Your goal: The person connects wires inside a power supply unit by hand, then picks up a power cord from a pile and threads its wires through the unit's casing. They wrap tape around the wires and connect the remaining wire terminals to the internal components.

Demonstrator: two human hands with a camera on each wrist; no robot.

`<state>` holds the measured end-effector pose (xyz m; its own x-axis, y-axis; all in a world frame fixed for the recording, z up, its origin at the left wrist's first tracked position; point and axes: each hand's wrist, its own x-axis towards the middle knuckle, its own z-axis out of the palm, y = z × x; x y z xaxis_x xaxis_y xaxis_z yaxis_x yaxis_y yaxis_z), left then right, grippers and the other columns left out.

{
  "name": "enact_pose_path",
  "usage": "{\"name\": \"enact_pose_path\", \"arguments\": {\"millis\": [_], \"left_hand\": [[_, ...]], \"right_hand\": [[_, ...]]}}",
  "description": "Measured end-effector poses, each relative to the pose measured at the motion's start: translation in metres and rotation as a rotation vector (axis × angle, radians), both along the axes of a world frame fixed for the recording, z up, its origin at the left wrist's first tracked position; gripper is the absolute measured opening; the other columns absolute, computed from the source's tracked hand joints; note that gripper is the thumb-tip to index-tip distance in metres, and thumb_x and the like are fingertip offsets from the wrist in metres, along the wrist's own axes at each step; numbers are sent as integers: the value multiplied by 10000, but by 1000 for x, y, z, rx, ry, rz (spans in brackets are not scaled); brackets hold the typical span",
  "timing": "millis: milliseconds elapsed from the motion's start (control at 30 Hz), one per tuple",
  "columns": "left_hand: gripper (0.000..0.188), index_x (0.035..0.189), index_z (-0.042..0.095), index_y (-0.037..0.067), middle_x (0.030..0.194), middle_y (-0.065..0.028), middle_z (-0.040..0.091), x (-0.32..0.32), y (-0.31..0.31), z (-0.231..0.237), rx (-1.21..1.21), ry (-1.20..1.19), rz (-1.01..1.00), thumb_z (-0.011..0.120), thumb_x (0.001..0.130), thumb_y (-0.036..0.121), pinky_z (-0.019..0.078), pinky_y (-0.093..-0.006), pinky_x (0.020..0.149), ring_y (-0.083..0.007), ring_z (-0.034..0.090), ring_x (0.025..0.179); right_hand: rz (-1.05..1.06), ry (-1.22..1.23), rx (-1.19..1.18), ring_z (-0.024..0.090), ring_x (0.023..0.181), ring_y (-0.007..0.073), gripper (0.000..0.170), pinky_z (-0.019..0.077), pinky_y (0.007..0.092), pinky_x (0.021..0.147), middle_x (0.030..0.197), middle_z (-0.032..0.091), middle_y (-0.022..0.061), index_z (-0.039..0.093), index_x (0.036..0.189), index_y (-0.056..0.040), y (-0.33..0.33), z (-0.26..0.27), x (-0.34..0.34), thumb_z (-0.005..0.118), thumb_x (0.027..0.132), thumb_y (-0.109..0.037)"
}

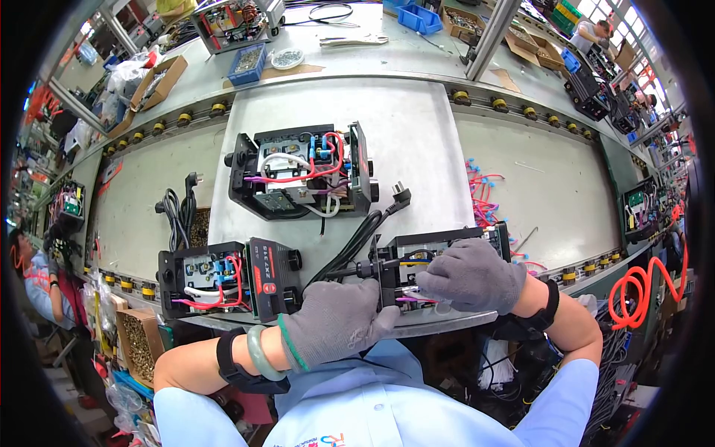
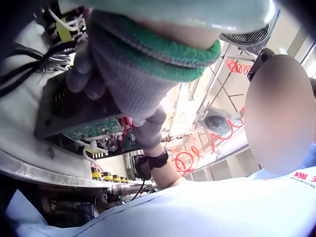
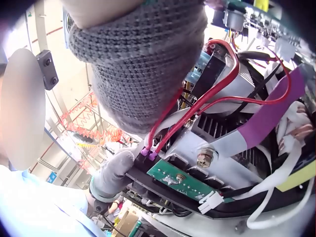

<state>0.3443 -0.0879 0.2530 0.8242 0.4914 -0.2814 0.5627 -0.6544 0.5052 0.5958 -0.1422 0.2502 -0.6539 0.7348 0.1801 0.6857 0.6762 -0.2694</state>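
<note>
In the head view an opened device (image 1: 447,242) lies at the table's front edge, its black panel (image 1: 385,276) facing left. My gloved left hand (image 1: 339,316) rests against that panel; the left wrist view has its fingers (image 2: 84,74) on the dark panel's face. My gloved right hand (image 1: 473,276) reaches over the inside with curled fingers; whether they pinch something cannot be seen. The right wrist view has the right glove (image 3: 143,69) beside red wires (image 3: 222,81), a green circuit board (image 3: 180,180) and a brass bolt (image 3: 204,156). A black cable (image 1: 350,249) runs from the panel.
Another opened device (image 1: 298,175) stands mid-table, and one with a ZX7315 panel (image 1: 269,276) is at the left. A black plug (image 1: 401,195) lies between them. Red and purple wires (image 1: 484,197) lie to the right; a coiled orange hose (image 1: 633,298) hangs at the far right.
</note>
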Motion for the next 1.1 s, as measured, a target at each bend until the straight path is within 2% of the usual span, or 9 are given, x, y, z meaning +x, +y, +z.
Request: {"name": "enact_pose_path", "arguments": {"millis": [267, 467, 667, 833, 867, 967, 1000, 1033, 1100], "left_hand": [[422, 824, 561, -7, 507, -134, 541, 1, -3, -6, 58, -47, 20, 534, 928, 401, 497, -459, 469, -346, 623, 473], [423, 769, 585, -7, 534, -113, 573, 3, -7, -5, 147, -70, 13, 524, 944, 373, 486, -445, 447, -296, 638, 477], [443, 810, 575, -19, 618, -197, 607, 3, -8, -5, 45, -173, 73, 541, 957, 398, 517, -492, 560, -387, 662, 607], [492, 1062, 596, -15, 825, -208, 661, -43, 10, 50, -73, -98, -46, 529, 973, 464, 525, -488, 668, -415, 666, 729], [459, 1147, 612, -8, 864, -222, 654, -66, 15, 61, -110, -241, 41, 559, 961, 408, 530, -458, 709, -411, 657, 786], [274, 1179, 630, -32, 1038, -107, 675, -147, 39, 73, 13, -559, 546, 604, 957, 126, 522, -278, 795, -142, 647, 894], [266, 1188, 624, -46, 1047, -44, 651, -177, 57, 57, -81, -719, 732, 584, 992, 130, 507, -255, 817, -110, 607, 921], [293, 1201, 629, -23, 1047, -6, 629, -206, 77, 39, 156, -665, 768, 568, 1014, 195, 481, -244, 860, -80, 571, 939], [230, 1104, 635, 16, 910, -65, 672, -259, 111, -8, -87, -709, 986, 581, 991, 208, 524, -283, 756, -128, 624, 862]], "right_hand": [[6, -37, -21, 626, 683, 226, 170, 492, 370, 598, 771, 569, 25, 596, 864, -133, 5, 5, -4, 690, 731, -184], [195, -354, -287, 643, 721, 251, 273, 490, 374, 583, 799, 568, 59, 572, 866, -114, 30, 13, -17, 747, 690, -228], [11, -217, -197, 655, 766, 308, 200, 535, 432, 655, 847, 592, 79, 651, 896, -109, 20, 10, -11, 700, 702, -108], [-352, 215, -160, 671, 820, 326, 420, 530, 413, 731, 962, 681, 129, 697, 1135, -108, -18, 26, -20, 709, 724, -23], [-416, 290, -113, 663, 789, 320, 384, 526, 397, 707, 935, 670, 151, 689, 1121, -62, -28, 28, -20, 728, 739, -59], [-506, 207, -76, 659, 809, 316, 390, 520, 413, 728, 941, 675, 138, 684, 1122, -50, -53, 29, -27, 734, 739, -106], [-444, 164, 61, 654, 827, 312, 389, 514, 423, 744, 953, 676, 121, 684, 1123, -60, -54, 28, -42, 735, 746, -139], [-383, 118, 197, 649, 846, 309, 390, 507, 434, 760, 966, 677, 105, 685, 1125, -70, -54, 28, -57, 736, 752, -173], [-236, 83, 202, 631, 943, 292, 409, 487, 446, 850, 1043, 666, 83, 675, 1145, -88, -42, 30, -89, 735, 761, -217]]}}
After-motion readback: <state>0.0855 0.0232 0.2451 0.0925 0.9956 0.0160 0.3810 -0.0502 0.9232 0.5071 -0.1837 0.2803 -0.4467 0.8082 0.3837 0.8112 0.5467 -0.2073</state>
